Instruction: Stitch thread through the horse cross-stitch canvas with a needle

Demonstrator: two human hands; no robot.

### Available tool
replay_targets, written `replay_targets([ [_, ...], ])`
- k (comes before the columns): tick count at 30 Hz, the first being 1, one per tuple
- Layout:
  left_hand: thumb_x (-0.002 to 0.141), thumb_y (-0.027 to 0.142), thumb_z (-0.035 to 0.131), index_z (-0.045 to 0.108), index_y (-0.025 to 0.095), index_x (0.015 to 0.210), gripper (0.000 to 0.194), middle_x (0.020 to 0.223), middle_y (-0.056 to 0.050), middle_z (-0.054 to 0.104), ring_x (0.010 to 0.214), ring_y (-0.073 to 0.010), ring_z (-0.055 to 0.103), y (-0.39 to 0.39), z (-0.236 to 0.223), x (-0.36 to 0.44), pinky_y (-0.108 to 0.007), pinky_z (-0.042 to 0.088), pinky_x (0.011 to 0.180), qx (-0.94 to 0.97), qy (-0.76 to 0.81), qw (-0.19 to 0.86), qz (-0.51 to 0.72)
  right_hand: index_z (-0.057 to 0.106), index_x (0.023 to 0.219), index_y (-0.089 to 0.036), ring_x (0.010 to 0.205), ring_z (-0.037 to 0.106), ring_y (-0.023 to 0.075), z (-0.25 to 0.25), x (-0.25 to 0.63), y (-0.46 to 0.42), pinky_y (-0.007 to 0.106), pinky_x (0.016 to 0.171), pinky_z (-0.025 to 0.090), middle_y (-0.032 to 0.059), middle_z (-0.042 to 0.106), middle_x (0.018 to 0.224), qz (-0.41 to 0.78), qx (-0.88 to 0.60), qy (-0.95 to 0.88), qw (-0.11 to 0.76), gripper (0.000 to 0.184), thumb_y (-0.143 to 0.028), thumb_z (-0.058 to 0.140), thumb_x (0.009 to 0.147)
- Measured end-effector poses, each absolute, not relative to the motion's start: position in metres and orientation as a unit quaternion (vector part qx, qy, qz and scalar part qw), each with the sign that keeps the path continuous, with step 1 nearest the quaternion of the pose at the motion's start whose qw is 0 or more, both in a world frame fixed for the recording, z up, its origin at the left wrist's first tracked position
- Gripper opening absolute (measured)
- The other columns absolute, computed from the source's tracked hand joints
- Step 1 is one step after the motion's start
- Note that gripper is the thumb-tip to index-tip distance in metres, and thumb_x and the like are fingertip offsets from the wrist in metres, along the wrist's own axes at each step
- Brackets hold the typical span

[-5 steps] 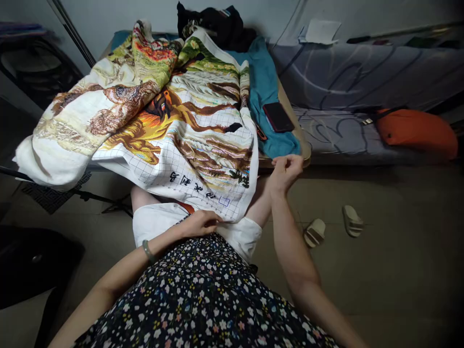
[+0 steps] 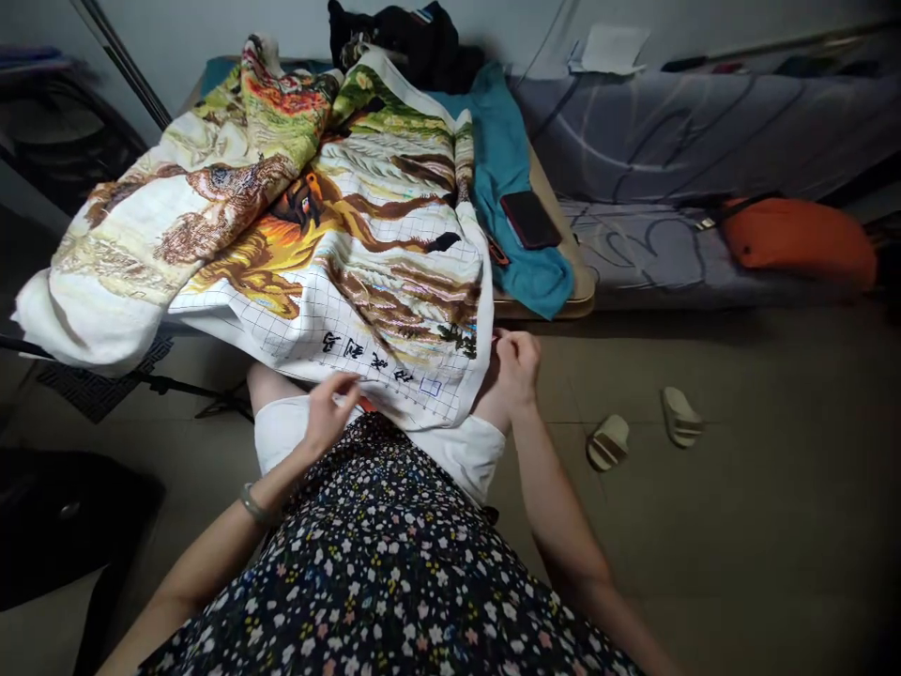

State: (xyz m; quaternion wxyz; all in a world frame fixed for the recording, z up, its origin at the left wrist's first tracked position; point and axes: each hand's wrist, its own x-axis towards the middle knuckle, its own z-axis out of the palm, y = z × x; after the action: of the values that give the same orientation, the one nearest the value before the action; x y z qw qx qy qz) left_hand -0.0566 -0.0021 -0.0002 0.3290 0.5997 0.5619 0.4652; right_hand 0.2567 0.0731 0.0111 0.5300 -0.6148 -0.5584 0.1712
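A large cross-stitch cloth (image 2: 394, 225) with a printed grid, brown and orange stitching and black characters drapes over the bed edge onto my lap. My left hand (image 2: 330, 413), a bangle on its wrist, is at the cloth's near edge with thumb and fingers apart; nothing shows between them. My right hand (image 2: 519, 368) is just beyond the cloth's right edge, above my knee, its fingertips pinched together. Whatever it pinches is too small to make out. An orange-handled tool (image 2: 496, 250), partly covered, lies beside the cloth.
A dark phone (image 2: 530, 220) lies on teal fabric (image 2: 549, 286) at the bed's corner. The cloth's bunched part (image 2: 113, 272) hangs at the left, above a thin black stand (image 2: 169, 380). An orange bag (image 2: 799, 242) sits at the right. Two slippers (image 2: 609, 443) are on the floor.
My left hand has risen from my lap and shifted left to the cloth's near edge, its fingers parting. My right hand has come down and left towards the cloth. The view has shifted slightly.
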Motion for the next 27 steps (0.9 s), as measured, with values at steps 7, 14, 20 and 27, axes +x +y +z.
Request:
replay_targets([
  [7, 0.065, 0.025, 0.077, 0.050, 0.022, 0.099, 0.044, 0.096, 0.001, 0.055, 0.087, -0.0123, 0.054, 0.027, -0.008, -0.112, -0.028, 0.044, 0.082, 0.183, 0.676, 0.197, 0.686, 0.047, 0.076, -0.022, 0.057, 0.043, 0.0124, 0.007, 0.224, 0.049, 0.025, 0.057, 0.037, -0.0041, 0.047, 0.064, 0.190, -0.612, -0.596, 0.484, 0.010, -0.030, 0.048, 0.082],
  [14, 0.050, 0.019, 0.081, 0.059, 0.015, 0.076, 0.035, 0.073, 0.001, 0.063, 0.066, -0.0114, 0.057, 0.019, -0.002, -0.144, -0.025, 0.044, 0.064, 0.111, 0.559, 0.440, 0.694, 0.048, 0.074, -0.022, 0.053, 0.047, 0.0143, -0.002, 0.233, 0.048, 0.026, 0.053, 0.038, -0.0039, 0.047, 0.058, 0.176, -0.667, -0.533, 0.489, 0.011, -0.033, 0.048, 0.077],
  [20, 0.056, 0.020, 0.080, 0.063, 0.015, 0.082, 0.032, 0.076, 0.000, 0.066, 0.064, -0.0102, 0.058, 0.002, -0.008, -0.143, -0.022, 0.043, 0.059, 0.102, 0.543, 0.444, 0.706, 0.049, 0.077, -0.022, 0.058, 0.050, 0.0153, -0.003, 0.240, 0.047, 0.027, 0.057, 0.042, -0.0021, 0.050, 0.063, 0.161, -0.676, -0.530, 0.486, 0.012, -0.034, 0.047, 0.079],
  [27, 0.058, 0.018, 0.078, 0.065, 0.016, 0.084, 0.029, 0.086, -0.003, 0.069, 0.079, -0.0127, 0.063, 0.002, -0.012, -0.134, -0.022, 0.047, 0.067, 0.086, 0.520, 0.441, 0.726, 0.051, 0.082, -0.021, 0.062, 0.057, 0.0176, 0.012, 0.250, 0.042, 0.029, 0.061, 0.045, 0.0012, 0.057, 0.068, 0.110, -0.684, -0.542, 0.475, 0.013, -0.034, 0.048, 0.082],
])
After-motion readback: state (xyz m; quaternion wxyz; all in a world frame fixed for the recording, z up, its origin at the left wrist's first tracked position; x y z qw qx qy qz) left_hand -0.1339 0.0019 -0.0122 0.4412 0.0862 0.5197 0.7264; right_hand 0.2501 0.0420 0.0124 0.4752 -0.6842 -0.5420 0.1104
